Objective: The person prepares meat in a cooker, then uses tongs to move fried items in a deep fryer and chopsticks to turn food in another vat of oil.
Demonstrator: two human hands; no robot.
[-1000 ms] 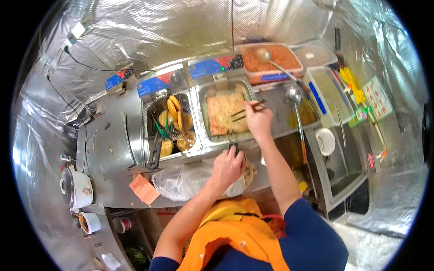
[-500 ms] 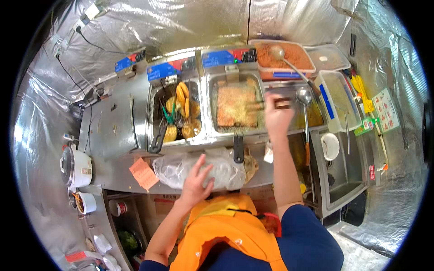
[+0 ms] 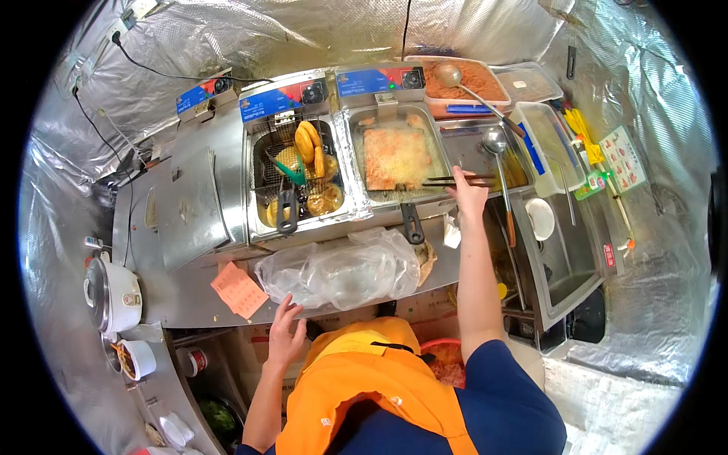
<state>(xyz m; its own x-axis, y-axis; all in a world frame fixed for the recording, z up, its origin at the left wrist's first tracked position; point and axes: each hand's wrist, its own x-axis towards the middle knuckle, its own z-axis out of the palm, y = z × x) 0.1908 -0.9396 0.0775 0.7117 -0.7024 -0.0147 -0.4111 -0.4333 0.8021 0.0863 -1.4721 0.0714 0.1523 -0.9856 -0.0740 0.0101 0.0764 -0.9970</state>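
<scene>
My right hand [image 3: 469, 200] grips a pair of long dark chopsticks [image 3: 440, 182] at the right rim of the right fryer [image 3: 356, 199]. Their tips reach over the near right part of the bubbling oil. A pinkish-orange mass of food [image 3: 390, 159] fries there, partly under pale foam. My left hand [image 3: 285, 331] holds nothing, its fingers apart, at the counter's front edge near a clear plastic bag [image 3: 341, 273]. In the left fryer [image 3: 254, 216], round golden pieces [image 3: 324, 200] and longer fried pieces [image 3: 307, 142] lie in and around a wire basket with green-handled tongs [image 3: 294, 176].
Black basket handles [image 3: 412, 224] jut toward me. Behind stands a tub of orange-red filling [image 3: 485, 91] with a ladle [image 3: 449, 74] across it. Another ladle [image 3: 495, 140] lies right of my hand, beside a sink [image 3: 565, 299]. Orange paper [image 3: 239, 290] and a rice cooker [image 3: 121, 296] are left.
My left hand has drawn back to the left and toward me, away from the plastic bag. My right hand keeps the chopsticks over the right fryer; their motion blur is gone. The view has shifted slightly.
</scene>
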